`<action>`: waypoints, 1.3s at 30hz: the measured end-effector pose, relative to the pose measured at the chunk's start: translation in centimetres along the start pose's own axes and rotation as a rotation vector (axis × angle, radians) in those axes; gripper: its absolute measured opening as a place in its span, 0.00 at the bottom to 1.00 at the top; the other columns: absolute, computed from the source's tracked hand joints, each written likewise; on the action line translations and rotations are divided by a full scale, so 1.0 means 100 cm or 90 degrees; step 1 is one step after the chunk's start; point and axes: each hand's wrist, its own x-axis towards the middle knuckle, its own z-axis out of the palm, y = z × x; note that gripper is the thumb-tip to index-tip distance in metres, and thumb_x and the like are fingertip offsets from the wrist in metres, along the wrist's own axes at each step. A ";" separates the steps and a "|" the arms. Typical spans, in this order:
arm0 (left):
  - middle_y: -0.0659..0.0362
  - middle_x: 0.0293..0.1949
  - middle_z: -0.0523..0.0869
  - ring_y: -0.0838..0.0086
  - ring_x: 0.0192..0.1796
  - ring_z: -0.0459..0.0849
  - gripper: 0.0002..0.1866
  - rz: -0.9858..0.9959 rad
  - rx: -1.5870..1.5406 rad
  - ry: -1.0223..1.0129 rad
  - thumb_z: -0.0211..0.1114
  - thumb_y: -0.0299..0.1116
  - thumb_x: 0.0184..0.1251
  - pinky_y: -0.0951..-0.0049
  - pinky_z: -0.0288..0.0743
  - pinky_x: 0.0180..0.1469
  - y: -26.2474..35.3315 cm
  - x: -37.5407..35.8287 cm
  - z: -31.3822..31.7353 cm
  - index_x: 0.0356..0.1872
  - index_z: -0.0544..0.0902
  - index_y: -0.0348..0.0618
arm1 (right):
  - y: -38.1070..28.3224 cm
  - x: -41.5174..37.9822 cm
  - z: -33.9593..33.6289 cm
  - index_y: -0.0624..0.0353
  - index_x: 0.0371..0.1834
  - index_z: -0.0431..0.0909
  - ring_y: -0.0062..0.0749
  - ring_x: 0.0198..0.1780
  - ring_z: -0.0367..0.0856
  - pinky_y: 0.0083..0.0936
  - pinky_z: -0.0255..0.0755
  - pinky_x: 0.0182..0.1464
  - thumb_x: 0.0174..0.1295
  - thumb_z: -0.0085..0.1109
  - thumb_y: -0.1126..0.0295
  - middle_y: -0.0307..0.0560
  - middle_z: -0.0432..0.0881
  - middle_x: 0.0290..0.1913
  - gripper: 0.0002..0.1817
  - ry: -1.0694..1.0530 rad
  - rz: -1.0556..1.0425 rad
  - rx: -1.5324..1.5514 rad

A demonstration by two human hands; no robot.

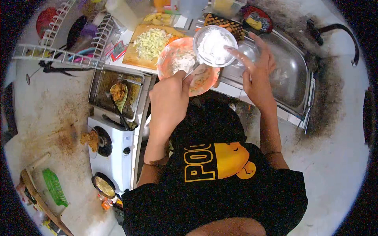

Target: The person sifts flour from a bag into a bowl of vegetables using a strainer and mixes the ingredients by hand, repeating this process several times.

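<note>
My left hand (169, 102) is closed round the handle of a metal spoon (193, 70). The spoon reaches into an orange bowl (214, 82), which holds a pale floury mix with orange and green bits. Beside it, overlapping its right rim, sits a metal bowl (195, 47) of white powder. My right hand (260, 69) is at the right side of this metal bowl, fingers spread. One fingertip extends over the rim to the powder, while another finger points up and away.
Chopped cabbage (149, 43) lies on a wooden cutting board (134, 58). Right of my hands is a steel sink (289, 74). A tray (98, 84) with a strainer of fried food (118, 91) stands above the white stove (116, 153). A wire rack (59, 55) is at upper left.
</note>
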 end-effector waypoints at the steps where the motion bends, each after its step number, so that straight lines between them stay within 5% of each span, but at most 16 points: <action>1: 0.42 0.24 0.80 0.46 0.32 0.80 0.12 0.012 0.002 -0.003 0.56 0.35 0.65 0.50 0.71 0.34 0.006 0.002 0.002 0.29 0.78 0.35 | 0.002 -0.006 -0.001 0.31 0.54 0.78 0.52 0.66 0.55 0.47 0.47 0.64 0.39 0.46 0.87 0.50 0.57 0.68 0.39 -0.006 0.027 -0.011; 8: 0.41 0.24 0.80 0.45 0.32 0.79 0.13 0.016 0.014 0.019 0.56 0.37 0.65 0.50 0.69 0.34 0.002 -0.002 0.014 0.29 0.78 0.37 | 0.002 -0.011 -0.001 0.29 0.55 0.77 0.52 0.67 0.53 0.48 0.46 0.65 0.41 0.48 0.87 0.50 0.57 0.68 0.39 -0.054 -0.003 0.067; 13: 0.44 0.28 0.82 0.47 0.35 0.80 0.15 -0.154 0.067 -0.014 0.55 0.41 0.67 0.52 0.70 0.37 -0.014 -0.022 0.006 0.32 0.80 0.39 | -0.021 0.010 0.034 0.33 0.51 0.80 0.51 0.68 0.52 0.48 0.44 0.64 0.47 0.61 0.72 0.45 0.56 0.69 0.25 -0.053 -0.120 0.150; 17: 0.47 0.22 0.81 0.48 0.30 0.80 0.12 -0.124 0.045 0.067 0.55 0.38 0.67 0.51 0.70 0.32 -0.029 -0.035 0.011 0.30 0.79 0.41 | -0.039 0.022 0.052 0.34 0.49 0.81 0.49 0.69 0.50 0.54 0.43 0.63 0.47 0.61 0.69 0.45 0.56 0.68 0.22 -0.104 -0.180 0.153; 30: 0.44 0.27 0.82 0.47 0.34 0.81 0.12 -0.214 0.006 0.058 0.56 0.38 0.66 0.52 0.71 0.36 -0.052 -0.034 0.013 0.33 0.80 0.39 | -0.037 0.021 0.058 0.36 0.47 0.82 0.48 0.71 0.46 0.54 0.41 0.64 0.49 0.59 0.75 0.45 0.53 0.71 0.22 -0.222 -0.194 0.070; 35: 0.42 0.27 0.81 0.45 0.33 0.80 0.12 -0.216 0.011 0.042 0.56 0.39 0.66 0.51 0.71 0.35 -0.055 -0.024 0.007 0.35 0.80 0.39 | -0.035 0.028 0.063 0.32 0.54 0.78 0.49 0.69 0.50 0.45 0.42 0.66 0.43 0.51 0.85 0.47 0.56 0.69 0.36 -0.128 -0.148 0.069; 39: 0.43 0.23 0.79 0.45 0.30 0.79 0.12 -0.171 0.011 0.093 0.55 0.38 0.67 0.51 0.69 0.31 -0.063 -0.021 0.013 0.31 0.78 0.40 | -0.038 0.026 0.069 0.33 0.52 0.80 0.49 0.69 0.48 0.48 0.41 0.65 0.45 0.60 0.77 0.45 0.52 0.71 0.29 -0.184 -0.153 0.038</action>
